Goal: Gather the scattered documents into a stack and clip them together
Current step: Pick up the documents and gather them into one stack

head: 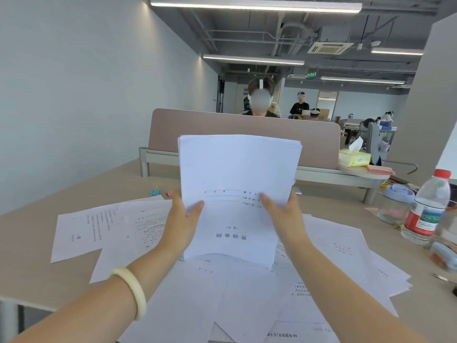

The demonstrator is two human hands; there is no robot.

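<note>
Held stack (237, 194) top sheet, upside down, apparently reads 劳动合同

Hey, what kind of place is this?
Most likely an open-plan office: a desk with a divider, printed papers spread across it, and more workstations under exposed ceiling ducts.

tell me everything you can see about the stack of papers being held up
The stack of papers is white printed sheets, several thick, with the top edges slightly fanned. It is held upright above the desk, its front page upside down to the camera, showing a printed title and blank form lines. The left hand and right hand grip its lower sides, thumbs on the front. Its bottom edge hangs just over the loose sheets below.
</note>
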